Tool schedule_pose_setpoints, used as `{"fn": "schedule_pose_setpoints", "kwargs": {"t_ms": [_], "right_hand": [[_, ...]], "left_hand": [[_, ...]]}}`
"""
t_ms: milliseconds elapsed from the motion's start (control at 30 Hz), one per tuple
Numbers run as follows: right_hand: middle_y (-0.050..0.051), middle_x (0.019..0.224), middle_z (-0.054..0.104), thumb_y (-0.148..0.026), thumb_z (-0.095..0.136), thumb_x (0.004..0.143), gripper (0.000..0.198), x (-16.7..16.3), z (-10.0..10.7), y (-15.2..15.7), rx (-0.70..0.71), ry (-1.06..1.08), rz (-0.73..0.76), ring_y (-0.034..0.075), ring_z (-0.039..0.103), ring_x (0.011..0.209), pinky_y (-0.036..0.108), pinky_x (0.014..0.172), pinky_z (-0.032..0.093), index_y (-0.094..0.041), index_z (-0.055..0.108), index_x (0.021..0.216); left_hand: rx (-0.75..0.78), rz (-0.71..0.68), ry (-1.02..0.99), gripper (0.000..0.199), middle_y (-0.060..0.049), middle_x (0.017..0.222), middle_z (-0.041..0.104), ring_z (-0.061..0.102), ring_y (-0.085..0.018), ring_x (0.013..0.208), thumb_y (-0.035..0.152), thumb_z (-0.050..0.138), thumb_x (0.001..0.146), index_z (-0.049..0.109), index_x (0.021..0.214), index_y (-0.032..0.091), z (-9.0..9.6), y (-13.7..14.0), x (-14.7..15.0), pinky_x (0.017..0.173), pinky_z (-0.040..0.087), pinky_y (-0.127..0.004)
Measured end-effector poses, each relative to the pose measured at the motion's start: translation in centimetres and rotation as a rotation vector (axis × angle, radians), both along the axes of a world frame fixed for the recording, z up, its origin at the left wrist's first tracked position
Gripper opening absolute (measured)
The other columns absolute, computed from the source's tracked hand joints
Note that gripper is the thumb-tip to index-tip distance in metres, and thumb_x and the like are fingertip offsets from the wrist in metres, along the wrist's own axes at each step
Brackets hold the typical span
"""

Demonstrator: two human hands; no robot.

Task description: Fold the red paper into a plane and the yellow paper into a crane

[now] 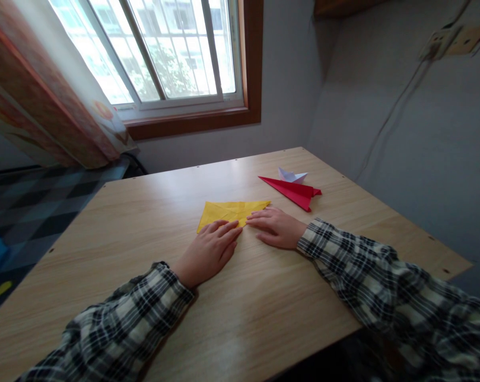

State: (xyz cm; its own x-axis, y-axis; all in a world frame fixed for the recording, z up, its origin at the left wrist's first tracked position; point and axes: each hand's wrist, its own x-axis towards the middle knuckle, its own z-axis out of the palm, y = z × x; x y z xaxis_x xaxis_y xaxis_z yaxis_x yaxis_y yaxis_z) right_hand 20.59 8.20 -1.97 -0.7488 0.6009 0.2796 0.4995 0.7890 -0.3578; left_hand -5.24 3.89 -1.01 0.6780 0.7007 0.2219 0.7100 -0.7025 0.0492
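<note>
Yellow paper [222,210]: folded, with creases, lying flat around the middle of the table [243,297], under the fingertips of both hands.
Left hand [208,250]: at 7 o'clock from the paper. Its fingers rest on the near edge, stretched out, thumb a bit apart, so the grip is loose and wide.
Right hand [279,228]: at 4 o'clock. Its fingertips touch the paper's right part, thumb apart, grip loose and wide too.
Red paper plane [293,192]: between 2 and 3 o'clock, near the right hand.
White paper boat [291,176]: at 2 o'clock, just behind the plane.
Window [164,48]: at 11 o'clock, bright.
Curtain [52,90]: at 10 o'clock, orange and white.
</note>
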Motion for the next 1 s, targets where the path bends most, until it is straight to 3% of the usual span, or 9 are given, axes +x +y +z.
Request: {"fn": "schedule_pose_setpoints", "kwargs": {"t_ms": [200,767,1000], "right_hand": [[0.011,0.141,0.061,-0.032,0.054,0.096,0.037,-0.10,0.01,0.02,-0.032,-0.032,-0.026,0.026,0.053,0.133,0.052,0.112,0.032,-0.021,0.064,0.130],[0.011,0.131,0.068,-0.028,0.055,0.097,0.027,-0.36,0.57,-0.15,0.044,-0.034,-0.207,0.026,0.061,0.121,0.050,0.108,0.036,-0.020,0.073,0.114],[0.010,0.124,0.071,-0.025,0.053,0.097,0.022,-0.26,0.66,0.00,0.003,-0.016,-0.307,0.028,0.062,0.118,0.063,0.110,0.027,-0.021,0.074,0.103]], "left_hand": [[0.003,-0.002,0.002,0.039,-0.009,0.140,0.061,0.055,-0.029,0.125,0.031,0.042,0.102,0.060,0.135,0.018,0.07,-0.02,-0.04,0.106,0.047,-0.051],[-0.022,0.014,-0.003,0.038,-0.008,0.142,0.060,0.054,-0.028,0.125,0.029,0.043,0.102,0.060,0.133,0.018,-0.04,0.05,-0.05,0.108,0.046,-0.050],[-0.013,0.004,-0.022,0.038,-0.008,0.141,0.060,0.054,-0.028,0.124,0.030,0.042,0.102,0.060,0.133,0.018,-0.14,0.17,-0.14,0.107,0.046,-0.051]]}}
